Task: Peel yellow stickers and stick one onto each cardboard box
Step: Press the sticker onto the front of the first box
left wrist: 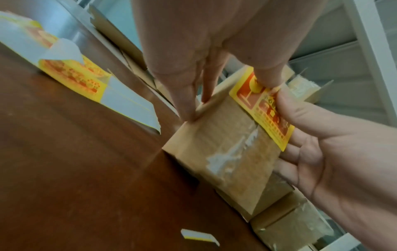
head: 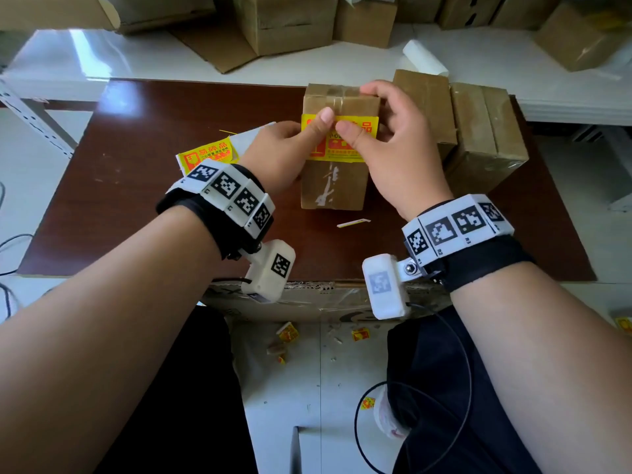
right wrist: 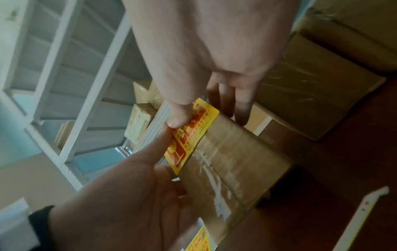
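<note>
A taped cardboard box [head: 333, 186] stands mid-table with a yellow sticker [head: 342, 148] across its top. My left hand [head: 290, 145] lays its thumb on the sticker's left half, and its straight fingers [left wrist: 189, 101] lie against the box's left side. My right hand [head: 393, 145] presses its thumb beside the left thumb, its fingers curled round the box's far right edge. In the right wrist view the sticker [right wrist: 191, 135] lies flat on the box [right wrist: 232, 161]. Left of the box lies a sticker sheet [head: 208, 157] with one yellow sticker showing.
Two more cardboard boxes [head: 424, 107] [head: 485, 135] stand right of the held one. A thin backing strip [head: 354, 223] lies on the brown table [head: 154, 206] near its front. Larger cartons [head: 284, 22] crowd the white shelf behind. Sticker scraps [head: 360, 335] litter the floor.
</note>
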{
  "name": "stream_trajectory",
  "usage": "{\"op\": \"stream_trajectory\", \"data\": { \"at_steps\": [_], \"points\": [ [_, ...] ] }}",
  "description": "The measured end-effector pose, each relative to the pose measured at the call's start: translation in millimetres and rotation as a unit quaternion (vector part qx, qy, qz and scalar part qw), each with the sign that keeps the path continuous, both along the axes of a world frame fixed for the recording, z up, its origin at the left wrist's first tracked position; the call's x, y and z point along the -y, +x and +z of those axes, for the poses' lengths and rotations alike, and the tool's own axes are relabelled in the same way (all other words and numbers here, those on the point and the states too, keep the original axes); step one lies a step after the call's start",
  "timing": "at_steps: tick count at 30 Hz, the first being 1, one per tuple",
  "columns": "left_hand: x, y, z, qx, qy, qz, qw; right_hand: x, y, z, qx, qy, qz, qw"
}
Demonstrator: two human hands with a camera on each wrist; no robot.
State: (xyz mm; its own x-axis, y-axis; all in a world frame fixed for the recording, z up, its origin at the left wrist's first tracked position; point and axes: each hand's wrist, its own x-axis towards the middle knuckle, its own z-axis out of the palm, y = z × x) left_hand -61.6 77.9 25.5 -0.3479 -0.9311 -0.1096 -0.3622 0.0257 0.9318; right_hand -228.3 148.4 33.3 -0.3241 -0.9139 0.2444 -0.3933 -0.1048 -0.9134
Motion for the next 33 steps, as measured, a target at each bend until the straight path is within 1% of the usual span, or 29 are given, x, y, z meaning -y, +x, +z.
{"op": "stream_trajectory", "data": {
  "at_steps": [1,2,6,9,11,13,16,20,22,23,25,27,29,31,33],
  "points": [
    [1.1,-1.2,-2.2,0.029,-0.001,0.004,1.0,1.1,-1.1,-0.9,-0.006,0.0,-0.005,1.0],
    [3.0,-1.1,-4.1,0.038,-0.006,0.0,0.999,1.9,-2.5,-1.1,-0.007,0.003,-0.008,1.0],
    [6.2,9.0,-4.3,0.015,-0.003,-0.059,0.998,1.7,-11.0,1.1,-0.016,0.019,0.008,1.0],
    [5.5,17.5,-4.9,-0.013,0.009,-0.101,0.995,-1.7,-18.8,4.1,-0.031,0.05,0.042,0.997],
    [5.2,22.6,-5.4,-0.004,0.01,-0.12,0.993,-5.0,-24.8,4.6,-0.034,0.074,0.068,0.994],
    [5.0,28.7,-5.0,0.02,-0.005,-0.14,0.99,-9.2,-29.6,4.5,-0.018,0.088,0.098,0.991],
    [5.2,35.5,-5.5,0.042,-0.013,-0.149,0.988,-15.2,-35.1,3.4,-0.008,0.118,0.136,0.984],
    [0.6,32.6,-2.6,0.066,-0.01,-0.149,0.987,-19.9,-39.5,-2.4,-0.091,0.154,0.17,0.969],
    [-2.9,27.8,-0.7,0.05,-0.007,-0.137,0.989,-22.4,-37.1,-4.4,-0.092,0.155,0.179,0.967],
    [-4.3,25.0,-0.1,0.039,-0.005,-0.128,0.991,-24.1,-33.7,-4.7,-0.076,0.144,0.174,0.971],
    [-5.8,19.2,-0.5,0.021,-0.007,-0.106,0.994,-25.3,-25.6,-4.3,-0.061,0.116,0.14,0.981],
    [-5.6,13.6,-2.7,0.041,-0.049,-0.088,0.994,-24.4,-19.7,-4.1,-0.09,0.097,0.1,0.986],
    [-6.2,10.4,-4.2,0.068,-0.089,-0.086,0.99,-22.5,-16.4,-5.1,-0.134,0.089,0.073,0.984],
    [-4.3,9.8,-6.2,0.084,-0.098,-0.089,0.988,-22.6,-13.4,-4.9,-0.17,0.105,0.059,0.978],
    [-2.8,11.1,-8.2,0.099,-0.102,-0.094,0.985,-22.9,-10.8,-6.1,-0.185,0.124,0.06,0.973]
  ]
}}
